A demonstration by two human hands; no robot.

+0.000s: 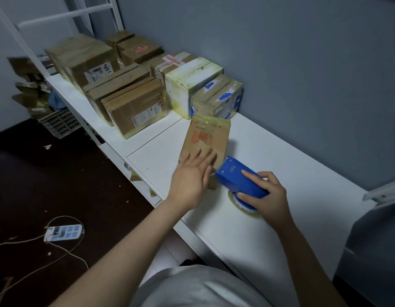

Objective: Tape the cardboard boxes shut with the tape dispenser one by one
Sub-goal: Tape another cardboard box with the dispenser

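A small brown cardboard box [207, 138] with red print on top lies on the white desk [269, 151]. My left hand [192, 176] rests flat on the box's near end, fingers straight. My right hand [266, 196] grips a blue tape dispenser [238, 179], index finger laid along its top. The dispenser's front end touches the near right corner of the box. Its tape roll [243, 204] shows below the blue body, close to the desk.
Several cardboard boxes [134, 105] are packed together at the far left of the desk, among them a white one [187, 85] and one with blue tape patches [218, 96]. A power strip [63, 232] with cords lies on the dark floor. A grey object [373, 251] stands at the right.
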